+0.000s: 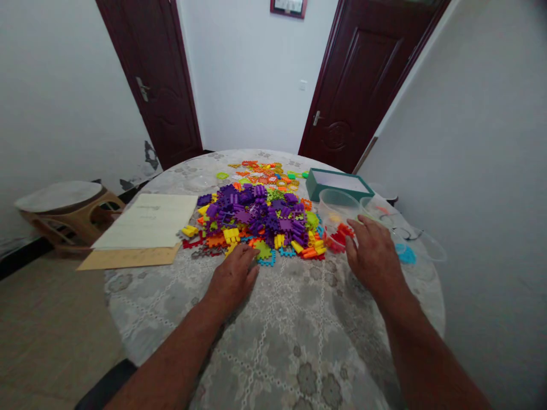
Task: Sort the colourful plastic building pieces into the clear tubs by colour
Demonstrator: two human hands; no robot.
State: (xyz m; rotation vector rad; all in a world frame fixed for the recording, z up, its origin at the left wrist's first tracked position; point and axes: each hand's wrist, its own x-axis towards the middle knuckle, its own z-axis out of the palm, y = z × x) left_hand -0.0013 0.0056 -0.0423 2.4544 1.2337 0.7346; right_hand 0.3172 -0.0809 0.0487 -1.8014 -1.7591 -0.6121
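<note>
Possibly, clear cup (336,204) tips if right hand (372,253) bumps it; left hand (234,274) beside colourful pile (252,213); both grips unclear.

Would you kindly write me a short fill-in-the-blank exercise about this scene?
The pile of interlocking toy pieces is topped mostly with ____ ones.
The hand beside the clear cup is the person's ____ one.
The white paper lies to the ____ of the pile.
The dark red doors in view number ____.
Missing words: purple; right; left; two.
</note>
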